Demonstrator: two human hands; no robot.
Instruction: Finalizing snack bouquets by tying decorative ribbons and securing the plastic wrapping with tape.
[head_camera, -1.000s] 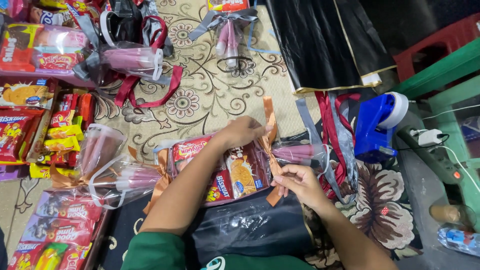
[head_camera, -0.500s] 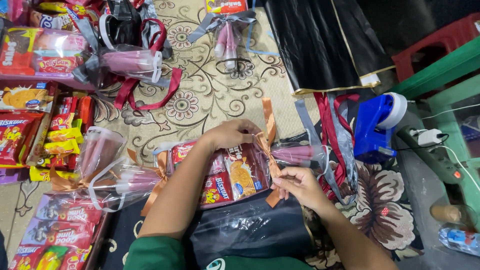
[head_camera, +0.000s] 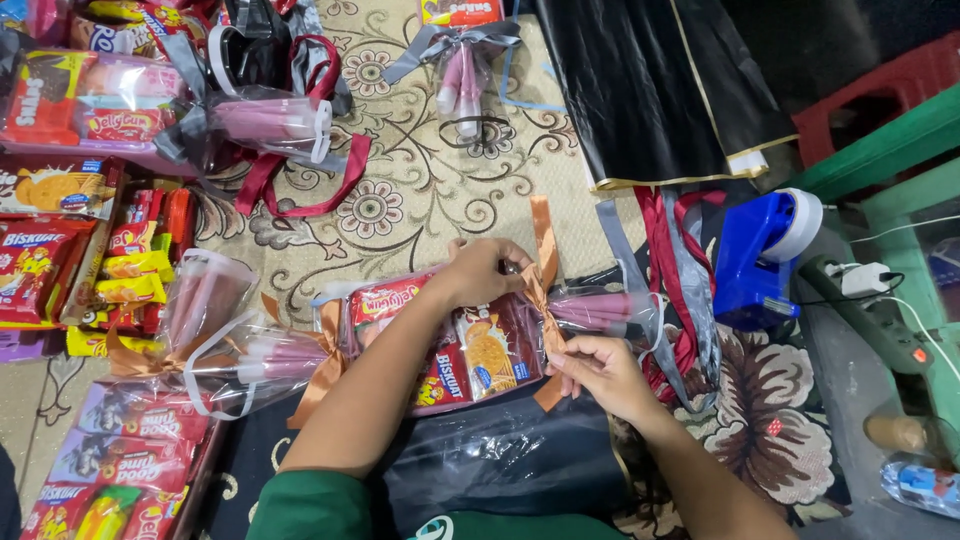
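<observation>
Near edge of the patterned mat (head_camera: 420, 200): ribbon tying on a snack bundle.
Right hand (head_camera: 600, 375) pinches the orange ribbon (head_camera: 545, 290); left hand (head_camera: 485, 270) presses the cellophane-wrapped snack bundle (head_camera: 470, 345) at its neck. Slack could loosen the knot; farther loose ribbons (head_camera: 670, 260) might snag.

Blue tape dispenser (head_camera: 762, 255); black sheet (head_camera: 650, 90); perhaps glue gun (head_camera: 865, 310).

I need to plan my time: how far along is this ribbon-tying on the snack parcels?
Done: a wrapped parcel up the mat and another at left carry tied ribbons. In hand: left hand and right hand work the orange ribbon around the snack bundle. Left: loose snack packs unwrapped.
</observation>
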